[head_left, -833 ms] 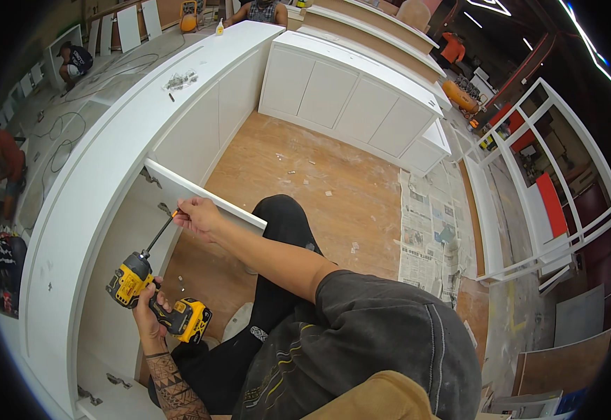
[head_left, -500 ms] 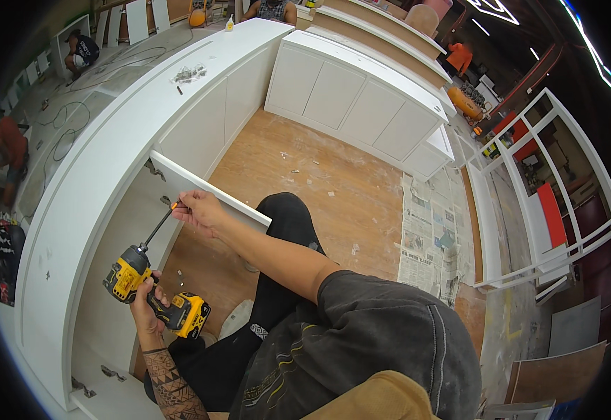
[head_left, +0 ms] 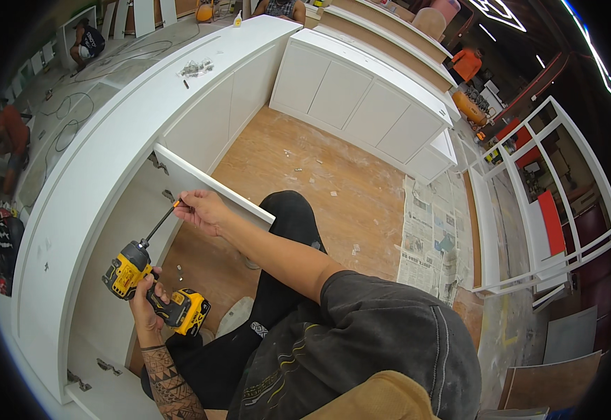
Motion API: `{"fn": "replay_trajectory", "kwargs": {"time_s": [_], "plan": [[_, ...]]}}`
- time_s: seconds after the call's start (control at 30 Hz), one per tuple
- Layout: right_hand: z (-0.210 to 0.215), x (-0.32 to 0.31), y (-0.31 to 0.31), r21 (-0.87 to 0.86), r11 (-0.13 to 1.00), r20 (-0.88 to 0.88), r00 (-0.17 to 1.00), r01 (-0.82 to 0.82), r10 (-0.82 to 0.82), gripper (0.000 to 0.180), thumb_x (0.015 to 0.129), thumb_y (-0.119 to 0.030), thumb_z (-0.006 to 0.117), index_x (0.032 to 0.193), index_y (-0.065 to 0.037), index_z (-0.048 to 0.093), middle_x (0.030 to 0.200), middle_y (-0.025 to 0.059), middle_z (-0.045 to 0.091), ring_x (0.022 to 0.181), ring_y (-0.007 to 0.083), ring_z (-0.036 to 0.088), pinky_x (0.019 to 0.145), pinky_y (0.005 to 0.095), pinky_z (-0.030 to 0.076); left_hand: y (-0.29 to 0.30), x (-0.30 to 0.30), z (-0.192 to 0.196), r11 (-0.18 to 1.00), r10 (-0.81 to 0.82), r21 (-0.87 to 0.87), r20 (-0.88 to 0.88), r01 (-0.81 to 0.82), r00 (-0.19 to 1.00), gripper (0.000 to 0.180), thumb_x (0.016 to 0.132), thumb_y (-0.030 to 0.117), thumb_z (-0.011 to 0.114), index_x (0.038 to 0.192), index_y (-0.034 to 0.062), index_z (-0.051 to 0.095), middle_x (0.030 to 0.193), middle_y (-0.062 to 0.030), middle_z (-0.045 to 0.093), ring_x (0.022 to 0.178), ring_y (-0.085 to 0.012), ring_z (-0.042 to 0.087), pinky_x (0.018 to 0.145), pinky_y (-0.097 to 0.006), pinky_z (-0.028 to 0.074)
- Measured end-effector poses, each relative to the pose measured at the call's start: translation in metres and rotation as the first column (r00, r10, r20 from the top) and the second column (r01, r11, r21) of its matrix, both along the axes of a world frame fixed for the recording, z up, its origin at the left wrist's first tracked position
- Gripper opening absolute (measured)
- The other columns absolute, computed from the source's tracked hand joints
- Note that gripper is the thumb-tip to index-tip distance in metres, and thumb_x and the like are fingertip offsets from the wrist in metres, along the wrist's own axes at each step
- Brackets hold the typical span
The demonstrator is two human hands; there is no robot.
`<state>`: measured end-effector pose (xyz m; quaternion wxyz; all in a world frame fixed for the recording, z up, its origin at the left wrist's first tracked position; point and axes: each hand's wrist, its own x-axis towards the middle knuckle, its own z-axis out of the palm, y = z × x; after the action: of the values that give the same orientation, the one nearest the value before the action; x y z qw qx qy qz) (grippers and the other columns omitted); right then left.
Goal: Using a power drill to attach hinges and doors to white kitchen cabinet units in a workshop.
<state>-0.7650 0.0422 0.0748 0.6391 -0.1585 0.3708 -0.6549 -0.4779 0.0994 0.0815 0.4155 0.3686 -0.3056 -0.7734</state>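
My left hand (head_left: 146, 308) is wrapped round the grip of a yellow and black cordless drill driver (head_left: 129, 269). A long dark screwdriver bit (head_left: 158, 229) points from its chuck up and to the right, toward the open cabinet. At the bit's orange-banded tip, the fingers of my right hand (head_left: 202, 212) are pinched together; what lies between them is too small to make out. Just beyond is a white cabinet door (head_left: 211, 180), swung open, with dark metal hinges (head_left: 158, 163) at its inner edge. More hinges (head_left: 108, 365) show on the lower door at the bottom left.
A curved white counter (head_left: 102, 150) runs along the left, with a heap of small hardware (head_left: 197, 68) on top. White cabinets (head_left: 351, 94) stand across the wooden floor (head_left: 305, 168). Newspaper (head_left: 428, 234) covers the floor at right, beside a white frame (head_left: 564, 182). Other people work in the background.
The view has shifted slightly. Both hands and the drill driver keep almost the same pose, with the right fingers still at the bit's tip.
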Motion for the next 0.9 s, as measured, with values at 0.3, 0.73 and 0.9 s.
{"fn": "replay_trajectory", "kwargs": {"time_s": [0.3, 0.73, 0.9], "plan": [[-0.015, -0.009, -0.004, 0.055, 0.998, -0.038, 0.999, -0.016, 0.018, 0.017, 0.107, -0.015, 0.062, 0.114, 0.000, 0.068, 0.102, 0.0090, 0.070, 0.094, 0.0173, 0.069, 0.088, 0.0287, 0.061, 0.005, -0.005, 0.017, 0.999, -0.054, 0.002, 0.041, 0.054, 0.998, 0.034, 0.097, 0.024, 0.069, 0.118, -0.0026, 0.068, 0.066, 0.0023, 0.055, 0.055, -0.0081, 0.051, 0.052, -0.024, 0.044], [0.049, 0.030, 0.019, 0.347, 0.934, -0.267, 0.964, 0.087, 0.010, 0.045, 0.097, -0.040, 0.077, 0.121, -0.005, 0.063, 0.080, -0.0038, 0.052, 0.067, 0.0087, 0.047, 0.058, 0.0231, 0.037, 0.008, 0.017, 0.011, 0.986, -0.043, 0.153, -0.150, 0.066, 0.988, 0.030, 0.098, 0.027, 0.065, 0.113, 0.0011, 0.068, 0.066, 0.0029, 0.057, 0.053, -0.0089, 0.054, 0.053, -0.026, 0.048], [0.101, 0.049, -0.021, -0.137, 0.984, -0.688, 0.704, 0.111, -0.175, 0.030, 0.101, -0.029, 0.072, 0.116, -0.003, 0.067, 0.076, -0.0038, 0.053, 0.059, 0.0059, 0.043, 0.050, 0.0244, 0.034, 0.008, 0.018, -0.003, 0.975, 0.037, 0.222, -0.154, -0.002, 0.987, 0.028, 0.098, 0.030, 0.066, 0.111, 0.0052, 0.069, 0.066, 0.0049, 0.058, 0.053, -0.0079, 0.052, 0.054, -0.027, 0.047]]}}
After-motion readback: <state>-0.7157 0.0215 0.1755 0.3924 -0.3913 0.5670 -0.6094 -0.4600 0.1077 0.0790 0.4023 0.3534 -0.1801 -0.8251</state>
